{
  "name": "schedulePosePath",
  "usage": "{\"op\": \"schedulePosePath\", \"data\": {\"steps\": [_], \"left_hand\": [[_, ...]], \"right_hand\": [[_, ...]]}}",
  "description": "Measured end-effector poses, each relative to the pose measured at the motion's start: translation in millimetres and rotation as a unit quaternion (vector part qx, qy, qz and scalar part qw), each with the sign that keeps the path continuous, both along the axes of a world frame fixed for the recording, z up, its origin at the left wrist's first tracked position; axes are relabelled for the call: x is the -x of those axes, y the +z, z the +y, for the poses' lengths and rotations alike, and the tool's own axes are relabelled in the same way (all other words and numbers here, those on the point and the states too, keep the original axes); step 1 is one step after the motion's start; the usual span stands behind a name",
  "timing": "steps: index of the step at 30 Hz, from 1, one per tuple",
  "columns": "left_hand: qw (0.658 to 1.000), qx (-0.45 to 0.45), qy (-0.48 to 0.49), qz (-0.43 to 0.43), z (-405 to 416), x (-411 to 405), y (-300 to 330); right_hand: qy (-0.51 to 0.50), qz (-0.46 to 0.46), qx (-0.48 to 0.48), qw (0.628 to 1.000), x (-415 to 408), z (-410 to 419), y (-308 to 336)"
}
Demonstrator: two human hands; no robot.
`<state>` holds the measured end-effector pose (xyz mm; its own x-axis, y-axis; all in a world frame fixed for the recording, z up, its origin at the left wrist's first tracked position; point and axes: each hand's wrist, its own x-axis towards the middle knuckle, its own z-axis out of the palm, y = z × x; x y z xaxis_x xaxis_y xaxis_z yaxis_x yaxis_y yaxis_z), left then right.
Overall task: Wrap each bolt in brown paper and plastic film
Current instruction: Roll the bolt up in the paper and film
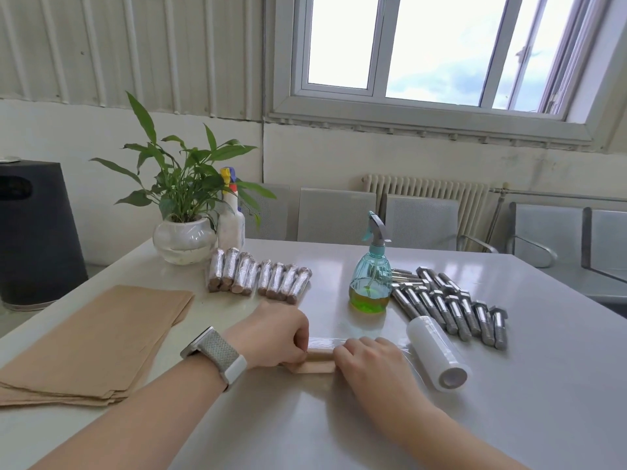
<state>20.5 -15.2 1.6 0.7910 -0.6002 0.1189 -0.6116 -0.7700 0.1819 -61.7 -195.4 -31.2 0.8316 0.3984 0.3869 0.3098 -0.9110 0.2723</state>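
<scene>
A bolt wrapped in brown paper (317, 361) lies on the white table (509, 418) between my hands, on a stretch of clear film (353, 330). My left hand (274, 334), with a watch on its wrist, grips the bundle's left end with curled fingers. My right hand (368, 359) covers its right end, fingers curled over it. The film roll (437, 352) lies just right of my right hand. Several bare steel bolts (451, 305) lie in a row further right. Several finished wrapped bolts (259, 278) lie behind my left hand. A stack of brown paper sheets (98, 340) sits at the left.
A teal spray bottle (370, 276) with green liquid stands between the wrapped and bare bolts. A potted plant (185, 232) in a glass bowl and a white spray bottle (231, 218) stand at the table's far left. Metal chairs (420, 220) line the far side.
</scene>
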Motion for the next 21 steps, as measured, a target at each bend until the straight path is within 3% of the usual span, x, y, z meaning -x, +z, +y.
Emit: {"op": "schedulePosePath", "data": {"steps": [5,11,21], "left_hand": [[0.998,0.039,-0.029,-0.041,6,2,-7],[0.993,0.107,-0.038,-0.022,13,11,-16],[0.986,0.117,-0.080,-0.087,20,16,-29]], "right_hand": [[0.044,0.152,-0.049,0.986,-3,-24,10],[0.007,0.231,-0.184,0.955,-28,-26,33],[-0.016,0.317,-0.041,0.948,-57,-13,42]]}}
